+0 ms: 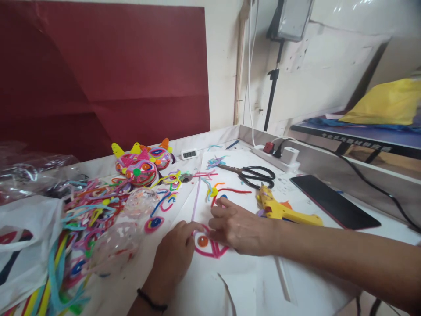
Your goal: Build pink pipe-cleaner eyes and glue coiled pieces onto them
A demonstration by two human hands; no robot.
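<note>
On white paper point(240, 274), pink fuzzy-stick outline point(205, 253) lies around round orange eye point(203, 241). Left hand point(173, 249) at left edge, right hand point(241, 229) over right side; fingers bent, cannot tell if pinching. Farther right: black-handled scissors point(241, 170), yellow glue gun point(278, 210).

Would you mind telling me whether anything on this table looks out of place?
Mainly the tangled heap of colorful strips on the left: they lie crisscrossed beside the white plastic bag, with clear plastic among them, which looks untidy. Nothing odd stands out by the left hand or right hand.
</note>
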